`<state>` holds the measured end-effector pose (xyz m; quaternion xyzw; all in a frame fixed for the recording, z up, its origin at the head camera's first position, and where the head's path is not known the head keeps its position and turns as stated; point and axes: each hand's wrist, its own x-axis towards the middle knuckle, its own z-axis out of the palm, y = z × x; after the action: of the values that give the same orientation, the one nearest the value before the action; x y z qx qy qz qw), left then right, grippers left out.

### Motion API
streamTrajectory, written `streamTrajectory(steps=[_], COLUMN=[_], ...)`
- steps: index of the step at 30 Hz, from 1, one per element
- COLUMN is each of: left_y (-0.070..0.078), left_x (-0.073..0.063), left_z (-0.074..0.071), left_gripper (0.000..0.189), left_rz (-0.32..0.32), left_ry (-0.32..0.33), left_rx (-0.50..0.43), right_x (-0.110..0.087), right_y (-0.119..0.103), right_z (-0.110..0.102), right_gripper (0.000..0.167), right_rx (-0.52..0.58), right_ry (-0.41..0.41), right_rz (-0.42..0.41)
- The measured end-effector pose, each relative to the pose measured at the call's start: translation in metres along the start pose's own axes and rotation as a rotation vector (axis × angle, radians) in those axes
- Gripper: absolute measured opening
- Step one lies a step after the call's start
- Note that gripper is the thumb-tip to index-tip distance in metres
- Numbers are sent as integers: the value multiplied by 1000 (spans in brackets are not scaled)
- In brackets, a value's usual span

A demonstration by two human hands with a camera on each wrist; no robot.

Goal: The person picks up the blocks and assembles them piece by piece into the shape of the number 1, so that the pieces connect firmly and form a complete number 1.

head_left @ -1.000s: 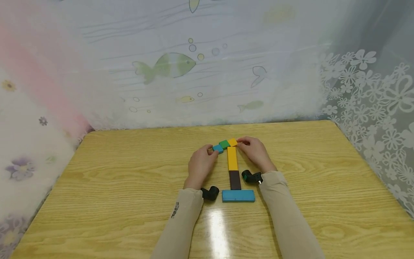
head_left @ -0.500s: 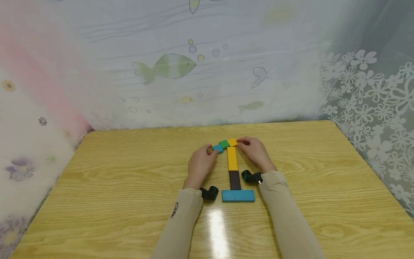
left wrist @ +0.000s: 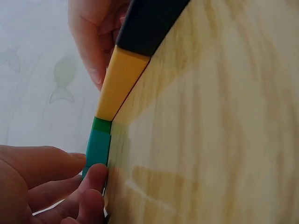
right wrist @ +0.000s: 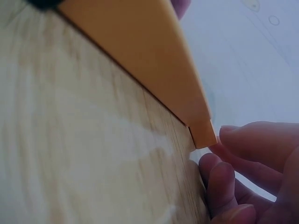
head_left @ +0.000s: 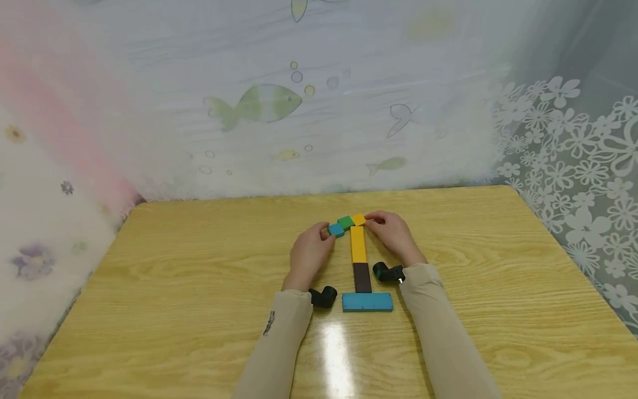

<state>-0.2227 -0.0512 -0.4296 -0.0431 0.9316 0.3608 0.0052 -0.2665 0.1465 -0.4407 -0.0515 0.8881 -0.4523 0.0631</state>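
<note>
Wooden blocks lie flat on the table in the head view. My left hand [head_left: 310, 255] pinches the small blue block [head_left: 336, 229] at its left end, with thumb and fingers close around it in the left wrist view. A small green block [head_left: 345, 223] sits between it and a small yellow block [head_left: 358, 219]. At that yellow block's right corner is my right hand [head_left: 394, 235], thumb and index finger pinching its edge. Below this slanted row runs a long yellow block [head_left: 358, 244], then a dark brown block [head_left: 362, 277]. A wide blue block [head_left: 367, 302] lies crosswise at the bottom.
The wood-grain table [head_left: 174, 288] ends at a pale curtain [head_left: 239, 166] printed with fish. Black wrist cameras [head_left: 324, 297] sit close to either side of the block column. A lace-patterned curtain [head_left: 573, 138] hangs on the right.
My left thumb has drawn slightly back from the top of the small blue block, showing more of it. The right hand and the other blocks keep their places.
</note>
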Motion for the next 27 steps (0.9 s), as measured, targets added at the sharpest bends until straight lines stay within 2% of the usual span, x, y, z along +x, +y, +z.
streamTrajectory(steps=[18,22,27], left_y=[4,3,2], left_x=[-1,-2,-2], left_z=[-2,-2,-2], left_gripper=[38,40,42], left_rz=[-23,-21,-12], left_ry=[13,-3,-45], left_rx=[21,1,-72], right_x=[-1,-1,-2], right_y=[-2,-1,-2], right_z=[-1,-2,-1], right_gripper=[28,28,28], right_rx=[-13,-8,-1], right_ry=[3,-1,-3], right_rz=[-3,-2,4])
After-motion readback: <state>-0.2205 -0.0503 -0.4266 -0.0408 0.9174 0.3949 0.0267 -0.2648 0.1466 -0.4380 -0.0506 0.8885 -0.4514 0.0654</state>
